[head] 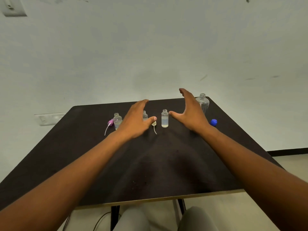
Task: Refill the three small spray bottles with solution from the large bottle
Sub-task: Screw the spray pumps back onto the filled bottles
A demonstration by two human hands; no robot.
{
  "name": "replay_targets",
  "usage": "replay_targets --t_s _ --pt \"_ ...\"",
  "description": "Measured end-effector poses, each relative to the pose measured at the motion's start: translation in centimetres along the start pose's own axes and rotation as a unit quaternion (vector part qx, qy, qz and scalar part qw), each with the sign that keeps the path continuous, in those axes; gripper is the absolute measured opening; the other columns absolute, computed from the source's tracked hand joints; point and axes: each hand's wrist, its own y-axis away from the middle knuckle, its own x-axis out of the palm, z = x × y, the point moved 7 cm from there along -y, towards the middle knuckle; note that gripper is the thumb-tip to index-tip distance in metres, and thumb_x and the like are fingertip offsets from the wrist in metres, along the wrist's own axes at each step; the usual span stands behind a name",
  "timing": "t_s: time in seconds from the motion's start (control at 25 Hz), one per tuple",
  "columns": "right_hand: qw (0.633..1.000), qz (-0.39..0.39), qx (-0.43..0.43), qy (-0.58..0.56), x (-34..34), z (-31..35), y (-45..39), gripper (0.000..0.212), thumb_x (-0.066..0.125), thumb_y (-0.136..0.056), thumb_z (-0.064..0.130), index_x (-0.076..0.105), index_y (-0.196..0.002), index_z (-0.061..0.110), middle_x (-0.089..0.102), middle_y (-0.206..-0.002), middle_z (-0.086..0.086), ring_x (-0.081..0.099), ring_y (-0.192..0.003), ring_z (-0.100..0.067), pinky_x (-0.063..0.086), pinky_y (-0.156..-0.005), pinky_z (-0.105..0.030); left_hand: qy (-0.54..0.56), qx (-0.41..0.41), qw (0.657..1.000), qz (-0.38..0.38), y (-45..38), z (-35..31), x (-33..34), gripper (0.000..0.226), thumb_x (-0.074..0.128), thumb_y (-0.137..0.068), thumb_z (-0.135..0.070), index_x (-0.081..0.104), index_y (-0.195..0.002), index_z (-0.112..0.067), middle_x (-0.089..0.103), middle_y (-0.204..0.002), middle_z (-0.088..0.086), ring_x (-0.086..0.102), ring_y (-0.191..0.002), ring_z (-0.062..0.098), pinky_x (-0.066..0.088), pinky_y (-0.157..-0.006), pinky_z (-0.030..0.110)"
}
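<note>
Three small clear bottles stand uncapped in a row on the dark table (166,164): the left one (117,121), the middle one (145,115), partly hidden behind my left hand, and the right one (164,118), about half full of liquid. The large clear bottle (203,102) stands uncapped at the far right, behind my right hand. My left hand (135,121) hovers with straight fingers in front of the middle bottle, holding nothing. My right hand (190,112) is spread open between the right small bottle and the large bottle, touching neither.
A pink spray cap (110,122) with its tube lies left of the left bottle. A pale spray cap (154,123) with its tube lies near my left thumb. A blue cap (214,122) lies right of my right wrist. A wall stands just behind the table.
</note>
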Motion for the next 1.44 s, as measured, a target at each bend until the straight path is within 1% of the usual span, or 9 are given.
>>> replay_targets --t_s 0.16,0.28,0.4,0.48,0.56,0.76,0.92,1.2,1.44 --pt "0.998 0.025 0.049 -0.027 2.7 -0.3 -0.1 0.1 0.087 -0.076 0.047 0.031 -0.155 0.023 0.043 -0.157 0.001 0.043 -0.143 -0.018 0.039 -0.113 -0.035 -0.006 0.0 1.0 0.002 0.8 1.3 -1.0 0.077 0.068 -0.093 -0.045 0.031 -0.157 -0.023 0.035 -0.163 -0.001 0.032 -0.15 0.019 0.031 -0.122 0.042" --pt "0.993 0.036 0.099 -0.058 4.6 -1.7 -0.6 0.1 0.088 -0.074 0.046 0.035 -0.154 0.02 0.048 -0.154 0.0 0.048 -0.138 -0.017 0.041 -0.109 -0.032 -0.012 0.006 1.0 0.009 0.2 2.2 -0.7 0.078 0.067 -0.094 -0.045 0.03 -0.158 -0.023 0.033 -0.164 -0.002 0.03 -0.152 0.018 0.03 -0.123 0.044" --pt "0.982 0.055 0.145 -0.112 7.2 -3.4 -1.0 0.098 0.09 -0.073 0.041 0.038 -0.153 0.017 0.051 -0.151 -0.002 0.051 -0.135 -0.016 0.044 -0.11 -0.033 -0.021 0.021 0.999 0.016 -1.1 3.0 0.4 0.078 0.068 -0.093 -0.044 0.03 -0.158 -0.023 0.033 -0.164 -0.002 0.03 -0.151 0.017 0.028 -0.122 0.036" --pt "0.973 0.064 0.171 -0.144 8.8 -4.4 -1.2 0.095 0.091 -0.074 0.036 0.04 -0.152 0.016 0.053 -0.149 -0.004 0.053 -0.133 -0.017 0.045 -0.111 -0.035 -0.023 0.032 0.999 0.017 -2.1 3.4 1.2 0.077 0.069 -0.093 -0.043 0.031 -0.158 -0.024 0.033 -0.163 -0.001 0.031 -0.15 0.016 0.027 -0.116 0.027" --pt "0.967 0.069 0.183 -0.165 10.0 -5.0 -1.5 0.091 0.09 -0.075 0.033 0.043 -0.15 0.014 0.055 -0.147 -0.004 0.054 -0.132 -0.017 0.046 -0.109 -0.032 -0.029 0.042 0.999 0.017 -2.8 3.8 1.9 0.077 0.069 -0.093 -0.042 0.031 -0.157 -0.025 0.033 -0.163 -0.001 0.031 -0.149 0.015 0.025 -0.112 0.024" --pt "0.97 0.077 0.173 -0.155 11.6 -6.0 -2.3 0.061 0.086 -0.08 0.028 0.061 -0.135 0.015 0.067 -0.128 -0.003 0.063 -0.118 -0.017 0.052 -0.096 -0.026 -0.054 0.06 0.996 0.032 -4.7 4.8 4.0 0.079 0.07 -0.092 -0.043 0.029 -0.157 -0.027 0.032 -0.163 0.0 0.03 -0.15 0.017 0.024 -0.114 0.027" --pt "0.972 0.077 0.162 -0.154 11.6 -5.9 -2.2 0.043 0.082 -0.085 0.024 0.069 -0.125 0.014 0.073 -0.116 -0.001 0.068 -0.107 -0.013 0.056 -0.096 -0.032 -0.064 0.083 0.994 0.04 -5.5 4.6 4.7 0.08 0.071 -0.091 -0.042 0.03 -0.157 -0.022 0.033 -0.162 0.002 0.028 -0.15 0.017 0.027 -0.117 0.031" --pt "0.972 0.061 0.155 -0.168 8.9 -5.3 -1.0 0.039 0.082 -0.085 0.026 0.07 -0.121 0.015 0.074 -0.11 0.002 0.069 -0.101 -0.01 0.058 -0.095 -0.035 -0.131 0.087 0.983 0.098 -6.8 2.7 4.7 0.078 0.075 -0.089 -0.039 0.037 -0.154 -0.02 0.038 -0.159 0.002 0.028 -0.149 0.018 0.029 -0.117 0.031" --pt "0.971 0.058 0.15 -0.179 5.8 -5.2 -0.3 0.042 0.082 -0.085 0.025 0.069 -0.123 0.013 0.074 -0.111 0.0 0.07 -0.104 -0.013 0.057 -0.097 -0.038 -0.24 0.067 0.946 0.209 -9.6 0.8 6.6 0.068 0.079 -0.084 -0.037 0.052 -0.144 -0.022 0.056 -0.144 0.003 0.044 -0.138 0.024 0.038 -0.113 0.045"
